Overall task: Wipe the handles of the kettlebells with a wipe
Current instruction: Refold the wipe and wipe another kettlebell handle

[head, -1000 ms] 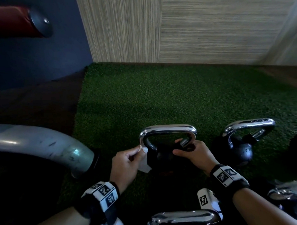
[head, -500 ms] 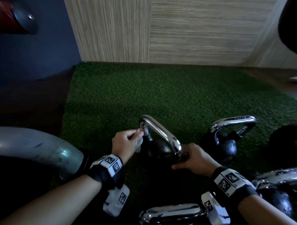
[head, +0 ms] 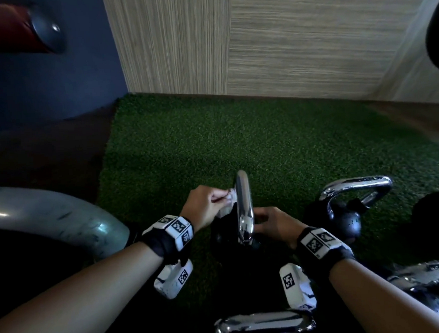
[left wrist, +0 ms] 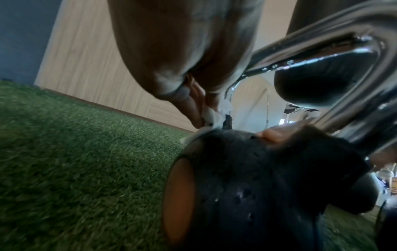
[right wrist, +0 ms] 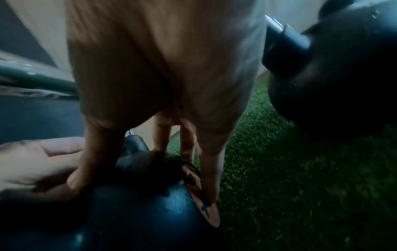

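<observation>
A black kettlebell stands on the green turf, its chrome handle turned edge-on to me. My left hand pinches a white wipe against the left side of that handle. The left wrist view shows the wipe held in the fingertips at the handle's far root. My right hand grips the kettlebell just right of the handle. In the right wrist view its thumb and fingers straddle the handle's dark root on the ball.
A second kettlebell stands close on the right. More chrome handles lie at the bottom and bottom right. A grey metal tube curves in from the left. Open turf reaches to the wood wall.
The kettlebell has been turned about a quarter turn, so its handle went from broadside to edge-on. My left hand kept the wipe on the handle; my right hand stayed on the kettlebell.
</observation>
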Demonstrator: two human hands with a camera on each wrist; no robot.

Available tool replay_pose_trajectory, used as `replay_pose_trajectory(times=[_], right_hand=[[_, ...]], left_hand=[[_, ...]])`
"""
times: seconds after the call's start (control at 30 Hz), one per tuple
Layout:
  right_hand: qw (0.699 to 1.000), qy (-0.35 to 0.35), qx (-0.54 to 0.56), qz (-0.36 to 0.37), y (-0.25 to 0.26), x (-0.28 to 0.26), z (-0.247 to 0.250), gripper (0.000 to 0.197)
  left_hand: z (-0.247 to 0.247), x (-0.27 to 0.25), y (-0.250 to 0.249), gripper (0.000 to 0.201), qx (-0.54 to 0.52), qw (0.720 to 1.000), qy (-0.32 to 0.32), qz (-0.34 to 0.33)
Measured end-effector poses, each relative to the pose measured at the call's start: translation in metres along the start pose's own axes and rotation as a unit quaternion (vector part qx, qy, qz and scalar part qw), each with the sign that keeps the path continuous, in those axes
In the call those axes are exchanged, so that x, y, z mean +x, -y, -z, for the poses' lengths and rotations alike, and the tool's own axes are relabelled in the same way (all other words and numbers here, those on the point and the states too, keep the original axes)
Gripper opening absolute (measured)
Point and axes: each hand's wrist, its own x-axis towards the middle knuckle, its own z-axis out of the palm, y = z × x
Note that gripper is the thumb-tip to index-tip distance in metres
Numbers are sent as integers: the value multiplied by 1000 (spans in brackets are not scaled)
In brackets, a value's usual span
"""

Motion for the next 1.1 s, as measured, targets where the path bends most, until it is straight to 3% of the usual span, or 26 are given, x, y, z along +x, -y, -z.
replay_pose_trajectory(times=[0.1, 0.3, 0.43, 0.67, 0.83, 0.93, 1.1], right_hand=[[998, 12, 56, -2, -3, 0, -2, 32], [994, -19, 109, -8, -18, 4, -6, 43], [994, -32, 107, -12, -16, 2, -5, 36], [993, -39, 114, 3, -26, 10, -7, 66], [994, -46, 98, 19, -30, 12, -9, 76], [994, -49, 98, 30, -25, 9, -9, 58], [994, -41, 97, 29, -22, 7, -8, 48]], left_hand=[[6, 6, -14, 27, 9, 1000, -10, 4], [12, 13, -34, 16, -55, 994, -90, -8], [13, 15, -30, 19, -87, 994, -45, 43], [27, 2, -46, 23, -259, 965, -10, 43], [41, -9, -54, 23, -261, 963, 35, 63], [47, -17, -59, 25, -269, 957, 82, 78], [40, -30, -57, 15, -309, 942, 73, 106]])
